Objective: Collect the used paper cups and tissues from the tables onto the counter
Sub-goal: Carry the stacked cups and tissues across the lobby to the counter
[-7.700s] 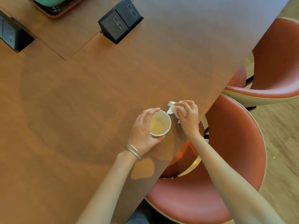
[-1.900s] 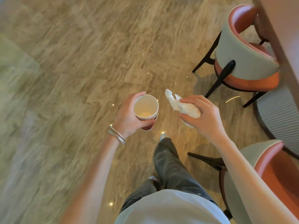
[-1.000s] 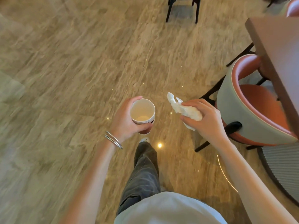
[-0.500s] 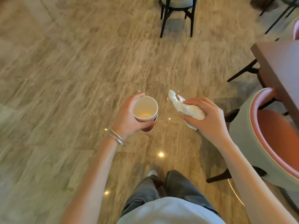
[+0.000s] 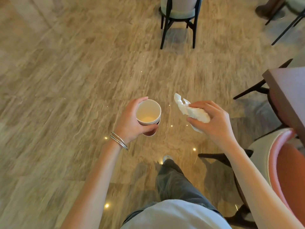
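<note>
Table (image 5: 290,90) nearer than before; left hand (image 5: 132,123) grips paper cups (image 5: 148,115), right hand (image 5: 212,123) clutches tissue (image 5: 191,111).

Glossy beige stone floor (image 5: 82,80), dark-legged chair (image 5: 179,17), brown table (image 5: 288,90).

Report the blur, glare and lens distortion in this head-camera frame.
Head view: motion blur smears the floor, worst toward the left edge; small bright light reflections dot its glossy surface; the stacked paper cups in the left hand and the tissue in the right hand look fairly sharp; the wide-angle lens stretches the edges, tilting the table at right.
</note>
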{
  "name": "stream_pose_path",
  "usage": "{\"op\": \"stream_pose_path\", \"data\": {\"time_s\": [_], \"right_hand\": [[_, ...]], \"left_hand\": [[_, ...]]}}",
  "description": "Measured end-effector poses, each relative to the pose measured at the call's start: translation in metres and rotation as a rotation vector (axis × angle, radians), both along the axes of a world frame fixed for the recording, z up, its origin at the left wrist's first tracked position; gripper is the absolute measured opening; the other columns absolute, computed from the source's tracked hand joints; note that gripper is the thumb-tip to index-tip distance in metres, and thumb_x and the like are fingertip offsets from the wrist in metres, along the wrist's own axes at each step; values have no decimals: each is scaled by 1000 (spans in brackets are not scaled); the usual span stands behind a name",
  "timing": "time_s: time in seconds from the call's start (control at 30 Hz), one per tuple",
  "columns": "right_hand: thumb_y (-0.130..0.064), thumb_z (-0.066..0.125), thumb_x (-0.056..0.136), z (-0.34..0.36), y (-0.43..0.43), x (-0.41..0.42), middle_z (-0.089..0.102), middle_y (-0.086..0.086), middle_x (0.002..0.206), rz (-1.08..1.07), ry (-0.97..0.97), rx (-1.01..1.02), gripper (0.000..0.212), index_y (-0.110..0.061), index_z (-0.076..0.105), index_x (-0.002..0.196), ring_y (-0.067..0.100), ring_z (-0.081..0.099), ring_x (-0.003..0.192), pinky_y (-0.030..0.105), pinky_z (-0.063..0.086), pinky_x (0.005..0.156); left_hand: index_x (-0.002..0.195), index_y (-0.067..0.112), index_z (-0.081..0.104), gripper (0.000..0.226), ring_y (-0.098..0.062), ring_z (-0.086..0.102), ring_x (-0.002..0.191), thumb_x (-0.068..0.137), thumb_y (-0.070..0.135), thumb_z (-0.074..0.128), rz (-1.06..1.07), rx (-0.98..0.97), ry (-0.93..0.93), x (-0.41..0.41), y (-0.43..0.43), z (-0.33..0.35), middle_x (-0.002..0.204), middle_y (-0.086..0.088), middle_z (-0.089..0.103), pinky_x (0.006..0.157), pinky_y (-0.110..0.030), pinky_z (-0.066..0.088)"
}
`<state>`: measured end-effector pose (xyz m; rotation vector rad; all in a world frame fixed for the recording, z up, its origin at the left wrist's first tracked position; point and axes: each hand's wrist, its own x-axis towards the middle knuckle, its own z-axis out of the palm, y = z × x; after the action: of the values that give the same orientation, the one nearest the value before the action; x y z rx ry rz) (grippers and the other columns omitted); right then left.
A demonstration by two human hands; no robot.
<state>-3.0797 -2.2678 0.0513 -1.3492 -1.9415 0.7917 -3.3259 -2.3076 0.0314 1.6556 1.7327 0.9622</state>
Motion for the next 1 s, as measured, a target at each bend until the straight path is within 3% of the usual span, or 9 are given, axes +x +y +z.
{"op": "stream_pose_path", "data": {"time_s": [0.17, 0.23, 0.37, 0.53, 0.83, 1.0], "right_hand": [[-21, 78, 70, 18, 101, -8, 59, -12, 105, 42, 16, 20, 37, -28, 65, 103, -5, 52, 95, 6, 38, 79], [-20, 79, 69, 24, 138, -12, 60, -11, 104, 50, 15, 37, 36, -28, 66, 102, -7, 52, 93, 3, 36, 77], [-21, 79, 69, 29, 196, -26, 61, -11, 104, 81, 13, 49, 35, -26, 67, 102, -9, 52, 92, 2, 35, 78], [-21, 79, 69, 12, 248, -53, 61, -11, 104, 124, 9, 17, 35, -25, 67, 102, -10, 52, 93, 2, 36, 78], [-20, 80, 69, -1, 364, -150, 62, -9, 104, 161, 0, -31, 36, -25, 68, 102, -2, 55, 93, 3, 38, 78], [-20, 79, 69, 10, 436, -222, 61, -11, 105, 144, 22, -34, 36, -27, 67, 102, -5, 53, 95, 3, 38, 78]], "left_hand": [[127, 23, 47, 84, 3, 42, 103, 54, 26, 88, 26, 18, -28, -2, 94, 15, 116, 19, 43, 84, 2, 26], [126, 23, 46, 85, 6, 40, 102, 53, 28, 89, 41, 39, -36, -3, 127, 21, 113, 24, 41, 84, 2, 26], [126, 25, 46, 86, 5, 42, 104, 49, 46, 79, 71, 53, -38, -10, 175, 24, 118, 15, 45, 85, -1, 29], [126, 21, 47, 88, 2, 43, 107, 50, 38, 86, 99, 36, -29, -36, 220, 9, 120, 13, 45, 87, 0, 26], [126, 19, 47, 85, -5, 45, 107, 52, 26, 89, 129, -16, -59, -127, 323, -11, 121, 7, 47, 88, -1, 27], [125, 21, 47, 87, -6, 46, 107, 48, 38, 86, 115, -13, -36, -197, 397, 0, 120, 7, 47, 86, 0, 27]]}}
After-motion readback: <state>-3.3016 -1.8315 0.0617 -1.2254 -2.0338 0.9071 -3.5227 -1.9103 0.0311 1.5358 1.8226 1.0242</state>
